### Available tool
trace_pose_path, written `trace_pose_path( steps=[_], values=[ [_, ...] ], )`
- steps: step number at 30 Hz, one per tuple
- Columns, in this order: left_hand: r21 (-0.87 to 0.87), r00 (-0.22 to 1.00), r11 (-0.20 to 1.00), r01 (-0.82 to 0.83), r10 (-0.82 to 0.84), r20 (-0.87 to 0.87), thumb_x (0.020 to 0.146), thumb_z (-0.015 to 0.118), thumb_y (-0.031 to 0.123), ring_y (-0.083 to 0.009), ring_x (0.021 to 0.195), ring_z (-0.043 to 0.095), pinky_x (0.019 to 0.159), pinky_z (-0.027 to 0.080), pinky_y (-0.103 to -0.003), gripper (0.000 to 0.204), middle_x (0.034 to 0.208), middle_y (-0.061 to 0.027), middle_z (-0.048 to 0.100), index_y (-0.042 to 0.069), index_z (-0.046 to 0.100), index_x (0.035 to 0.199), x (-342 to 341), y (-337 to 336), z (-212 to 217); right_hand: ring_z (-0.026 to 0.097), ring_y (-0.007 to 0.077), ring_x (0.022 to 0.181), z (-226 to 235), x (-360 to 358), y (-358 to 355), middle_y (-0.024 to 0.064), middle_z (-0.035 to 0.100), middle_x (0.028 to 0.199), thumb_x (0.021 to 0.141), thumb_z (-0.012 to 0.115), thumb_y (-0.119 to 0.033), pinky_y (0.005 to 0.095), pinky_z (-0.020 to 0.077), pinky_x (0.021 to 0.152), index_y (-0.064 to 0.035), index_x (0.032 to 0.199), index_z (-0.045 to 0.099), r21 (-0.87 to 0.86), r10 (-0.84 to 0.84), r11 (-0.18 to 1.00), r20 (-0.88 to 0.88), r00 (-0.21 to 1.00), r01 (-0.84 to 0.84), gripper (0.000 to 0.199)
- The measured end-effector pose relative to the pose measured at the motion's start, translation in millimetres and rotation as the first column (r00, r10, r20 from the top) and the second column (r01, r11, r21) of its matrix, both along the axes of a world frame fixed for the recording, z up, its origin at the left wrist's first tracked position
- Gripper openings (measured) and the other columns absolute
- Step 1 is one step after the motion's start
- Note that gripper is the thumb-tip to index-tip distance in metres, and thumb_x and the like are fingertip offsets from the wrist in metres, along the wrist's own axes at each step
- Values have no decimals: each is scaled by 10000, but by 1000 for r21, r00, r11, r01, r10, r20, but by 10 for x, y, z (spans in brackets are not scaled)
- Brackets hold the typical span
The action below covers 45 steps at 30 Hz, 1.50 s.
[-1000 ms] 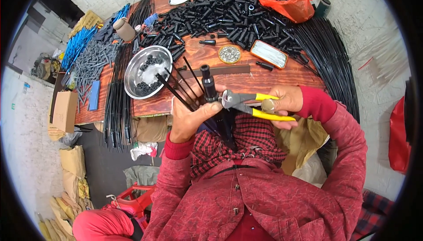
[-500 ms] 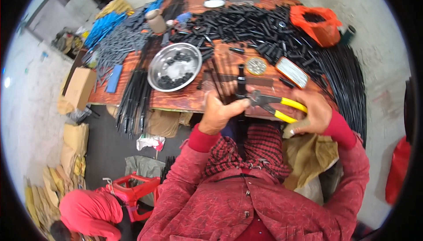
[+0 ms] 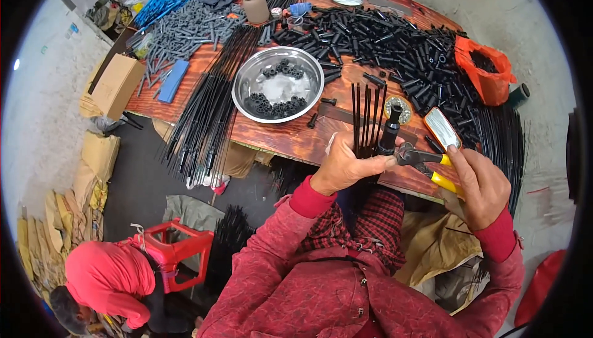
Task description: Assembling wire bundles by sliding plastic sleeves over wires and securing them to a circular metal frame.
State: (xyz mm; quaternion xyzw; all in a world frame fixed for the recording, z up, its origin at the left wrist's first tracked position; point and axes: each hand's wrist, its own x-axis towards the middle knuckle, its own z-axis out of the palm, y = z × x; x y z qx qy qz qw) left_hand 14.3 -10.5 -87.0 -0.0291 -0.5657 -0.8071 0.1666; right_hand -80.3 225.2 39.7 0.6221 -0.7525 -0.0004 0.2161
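My left hand (image 3: 352, 164) is wrapped round several thin black rods (image 3: 365, 119) and a thicker black tubular piece (image 3: 390, 129), all held upright at the table's front edge. In my right hand (image 3: 480, 185) is a pair of pincers (image 3: 437, 170) with yellow handles. Their grey jaws meet the lower part of the black tube, right beside my left thumb. The lower ends of the rods are hidden behind my left hand. Just beyond the tube, a round tin of small metal pieces (image 3: 404, 107) and an orange-rimmed oblong tin (image 3: 442, 127) rest on the table.
A steel bowl (image 3: 242, 104) with black ring-like parts stands left of my hands. Heaps of black tubes (image 3: 370, 38), grey tubes (image 3: 185, 35) and bundled rods (image 3: 210, 109) cover much of the table. An orange bag (image 3: 494, 85) stands right. Another person (image 3: 111, 273) bends by a red stool (image 3: 179, 254).
The view has shifted, so the table and bowl appear further right. My right hand has closed further round the pincers' handles, which now lie nearer each other. The jaws remain at the black tube.
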Motion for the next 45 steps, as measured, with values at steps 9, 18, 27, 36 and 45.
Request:
trace_pose_path(
  steps=[9, 18, 27, 36, 45],
  values=[
    [-135, 991, 990, 34, -51, -123, 799, 766, 102, -108, 915, 631, 832, 502, -285, 342, 1018, -39, 700, 2, 677, 1114, 60, -194, -6, 576, 232, 458, 106, -169, -153, 157, 621, 675, 916, 515, -467, 292, 455, 437, 110, 1000, 614, 495, -474, 868, 798, -371, -43, 591],
    [-163, 998, 986, 39, -46, -41, 777, 767, 74, -69, 822, 573, 743, 472, -251, 332, 920, -11, 658, -25, 681, 1082, 56, -100, 51, 597, 118, 719, -178, -64, 31, 61, 639, 877, 701, 843, -379, 252, 451, 611, 11, 1191, 544, 57, -146, 982, 836, 528, 181, 694],
    [-133, 993, 986, 98, -106, -60, 770, 756, 42, -161, 944, 650, 855, 516, -301, 371, 1036, -104, 695, -60, 643, 1108, 107, -15, 116, 530, 139, 387, -239, -74, 242, 92, 583, 543, 1020, 332, -454, 233, 437, 407, 66, 943, 633, 376, -353, 926, 820, -450, -39, 606],
    [-186, 999, 983, -9, 2, -36, 777, 778, 77, -123, 887, 635, 801, 518, -275, 374, 1009, -80, 701, -32, 673, 1119, 94, 165, 153, 652, 274, 771, -159, 118, 350, 100, 623, 925, 677, 805, -336, 384, 517, 646, -42, 1181, 588, -67, -118, 986, 372, 921, 153, 622],
    [-130, 999, 991, -12, 8, -37, 750, 806, 168, -158, 919, 646, 854, 503, -307, 442, 1022, -109, 703, -50, 663, 1106, 121, 155, 95, 378, 41, 477, -350, -4, 450, -8, 477, 661, 959, 371, -627, 205, 302, 427, 43, 1182, 575, 263, -272, 960, 819, -506, -91, 735]
  ],
)
